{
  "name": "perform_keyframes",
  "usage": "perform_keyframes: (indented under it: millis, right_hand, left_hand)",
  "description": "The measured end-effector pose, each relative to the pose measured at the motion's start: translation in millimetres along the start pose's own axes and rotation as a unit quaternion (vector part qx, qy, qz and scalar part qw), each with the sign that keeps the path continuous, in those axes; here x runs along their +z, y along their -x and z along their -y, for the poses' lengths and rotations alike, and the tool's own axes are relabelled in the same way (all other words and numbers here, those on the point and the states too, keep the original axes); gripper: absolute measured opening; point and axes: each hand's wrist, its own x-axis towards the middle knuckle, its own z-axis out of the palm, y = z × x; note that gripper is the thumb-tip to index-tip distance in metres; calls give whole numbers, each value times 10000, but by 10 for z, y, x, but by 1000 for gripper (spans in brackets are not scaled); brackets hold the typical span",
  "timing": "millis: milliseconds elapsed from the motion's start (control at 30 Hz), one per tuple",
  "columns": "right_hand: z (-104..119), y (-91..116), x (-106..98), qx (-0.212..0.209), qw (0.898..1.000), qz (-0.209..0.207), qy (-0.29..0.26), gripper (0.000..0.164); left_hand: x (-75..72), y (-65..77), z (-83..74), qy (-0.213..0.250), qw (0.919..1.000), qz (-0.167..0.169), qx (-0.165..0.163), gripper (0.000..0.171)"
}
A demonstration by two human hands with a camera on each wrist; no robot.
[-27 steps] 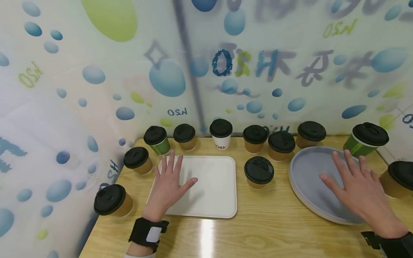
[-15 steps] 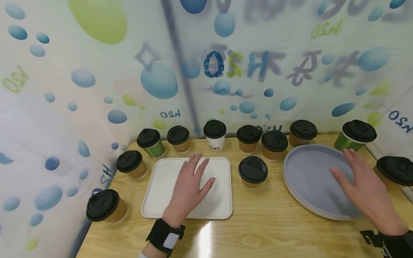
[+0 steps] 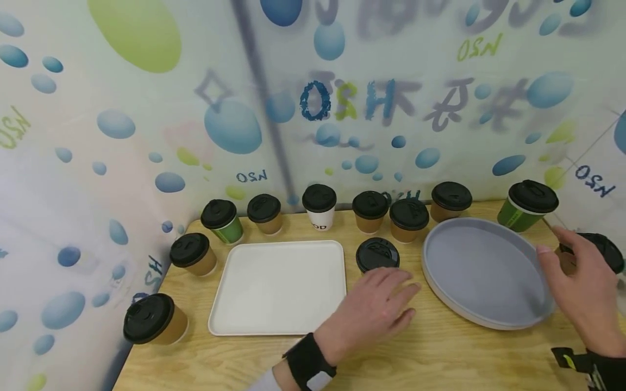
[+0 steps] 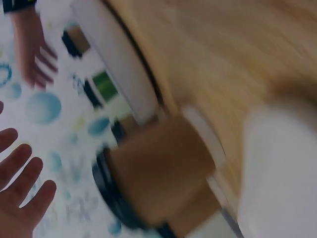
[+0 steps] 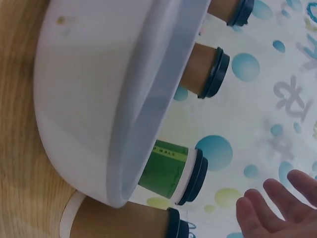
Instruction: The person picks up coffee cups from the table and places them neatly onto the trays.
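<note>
My left hand [image 3: 374, 309] hovers over the table just right of the white rectangular tray [image 3: 279, 288], fingers relaxed and holding nothing. Its fingers overlap the lower part of a black-lidded paper cup [image 3: 376, 254] in the head view; that brown cup [image 4: 158, 168] looms large and blurred in the left wrist view. At the right edge of the round grey-blue tray [image 3: 484, 271] is my right hand [image 3: 587, 288], thumb and fingers apart with nothing in them. Behind it, a brown cup [image 3: 566, 262] is partly hidden. The right wrist view shows the right fingers [image 5: 267, 213] loosely extended.
Along the back stand a green cup [image 3: 229, 231], a white cup [image 3: 320, 217], several brown cups [image 3: 370, 222] and another green cup [image 3: 520, 217], all black-lidded. Two brown cups [image 3: 171, 326] line the left side. A printed curtain [image 3: 220, 54] rises behind the wooden table [image 3: 235, 364].
My left hand has swept right, from over the white tray to the brown cup beside it. My right hand has moved off the round tray to its right edge. The camera view has shifted slightly.
</note>
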Motion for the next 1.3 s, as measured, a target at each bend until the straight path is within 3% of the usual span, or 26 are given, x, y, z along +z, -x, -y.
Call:
perform_keyframes:
  millis: [67,167,233,300,400,500,600,733,800,933,1100,1300]
  right_hand:
    - [-1,-11,-46,247,9996,-11,-130,58]
    - [0,-34,-125,651,9975,-79,-247,57]
    - [-30,-49,-164,842,9957,-215,-320,55]
    - [-74,-68,-194,864,9940,-605,-307,52]
    - [-181,-106,-240,742,9910,-1113,-42,49]
    - [-331,-161,-284,736,9878,-1327,362,52]
    - [-631,-235,-243,900,9886,-1112,470,64]
    - [-1152,-344,-97,1102,9913,-489,537,88]
    - [-1294,-380,-49,1150,9918,-245,506,98]
    - [-1135,-382,-103,1325,9882,176,751,109]
    - [-798,-340,-211,1482,9805,650,1114,107]
    - [-794,-317,-198,1528,9774,737,1262,104]
  left_hand:
    - [109,-127,-148,-35,9975,658,251,43]
    - [301,-271,-330,-155,9848,1677,427,54]
    - [429,-318,-411,-160,9757,2147,410,60]
    - [539,-339,-465,-125,9699,2413,306,66]
    - [643,-349,-502,-54,9665,2561,152,70]
    - [687,-357,-510,-4,9630,2693,77,72]
    - [699,-362,-497,94,9604,2785,62,72]
    - [690,-368,-477,195,9575,2879,28,72]
    - [683,-371,-471,214,9563,2917,16,72]
    - [671,-380,-464,229,9546,2969,-1,73]
    - [664,-396,-460,241,9543,2979,-2,73]
    - [670,-404,-461,328,9517,3053,8,74]
